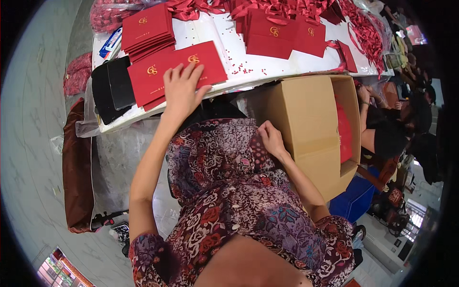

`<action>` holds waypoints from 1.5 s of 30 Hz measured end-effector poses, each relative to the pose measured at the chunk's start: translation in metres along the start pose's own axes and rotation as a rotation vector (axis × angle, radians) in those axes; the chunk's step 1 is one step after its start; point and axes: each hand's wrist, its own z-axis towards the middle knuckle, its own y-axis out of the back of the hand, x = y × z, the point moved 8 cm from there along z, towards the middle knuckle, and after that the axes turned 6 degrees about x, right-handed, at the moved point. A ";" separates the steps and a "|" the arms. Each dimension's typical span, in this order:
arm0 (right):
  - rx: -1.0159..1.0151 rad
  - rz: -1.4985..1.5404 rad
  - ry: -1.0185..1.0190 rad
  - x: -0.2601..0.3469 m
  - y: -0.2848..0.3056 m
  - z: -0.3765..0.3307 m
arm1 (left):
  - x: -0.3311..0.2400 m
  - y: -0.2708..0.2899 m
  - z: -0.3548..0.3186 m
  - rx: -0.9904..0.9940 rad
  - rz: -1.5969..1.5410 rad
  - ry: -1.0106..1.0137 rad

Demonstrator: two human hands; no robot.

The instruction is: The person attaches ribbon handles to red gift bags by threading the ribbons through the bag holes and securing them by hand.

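Note:
My left hand (184,91) lies with fingers spread on a flat red paper piece (167,71) with gold emblems, near the table's front edge. Whether this is one wide piece or two overlapping bags, I cannot tell. Another red layer shows beneath it. Just behind it is a stack of flat red paper bags (148,28). My right hand (271,138) rests at my lap against my patterned clothing (215,153), its fingers curled closed. What they hold, if anything, is hidden.
Red gift bags with ribbon handles (270,33) stand at the back of the white table (210,36). A black pad (112,83) lies at its left corner. An open cardboard box (311,119) with red pieces inside stands at my right. Another person (387,119) sits beyond it.

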 end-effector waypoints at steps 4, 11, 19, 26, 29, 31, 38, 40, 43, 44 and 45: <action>0.201 0.330 -0.010 -0.005 -0.002 -0.015 | -0.028 -0.020 0.019 0.014 -0.061 -0.044; 0.762 0.214 -0.012 0.057 -0.023 -0.066 | -0.082 -0.014 0.003 -0.110 -0.366 -0.181; 0.329 -0.367 -0.040 0.004 0.004 -0.058 | -0.162 -0.093 -0.114 0.818 -1.006 -0.506; 0.223 -0.271 -0.237 -0.033 -0.008 -0.050 | -0.165 -0.098 -0.101 0.999 -1.095 -0.266; 0.152 -0.104 -0.264 -0.022 -0.007 -0.046 | -0.171 -0.120 -0.090 0.740 -0.845 -0.230; 0.112 -0.053 -0.264 -0.051 -0.019 -0.047 | -0.186 -0.132 -0.087 0.782 -0.831 -0.228; -0.034 1.044 -0.586 -0.076 -0.032 -0.076 | -0.221 -0.148 -0.085 0.970 -0.532 -0.212; -0.085 1.120 -0.671 -0.058 -0.020 -0.083 | -0.220 -0.149 -0.085 1.022 -0.554 -0.169; -0.192 1.298 -0.746 -0.059 -0.021 -0.091 | -0.218 -0.155 -0.091 1.109 -0.627 -0.084; -0.244 1.396 -0.733 -0.064 -0.023 -0.091 | -0.216 -0.157 -0.094 1.140 -0.681 -0.037; -0.244 1.398 -0.734 -0.071 -0.025 -0.094 | -0.215 -0.158 -0.099 1.142 -0.680 -0.037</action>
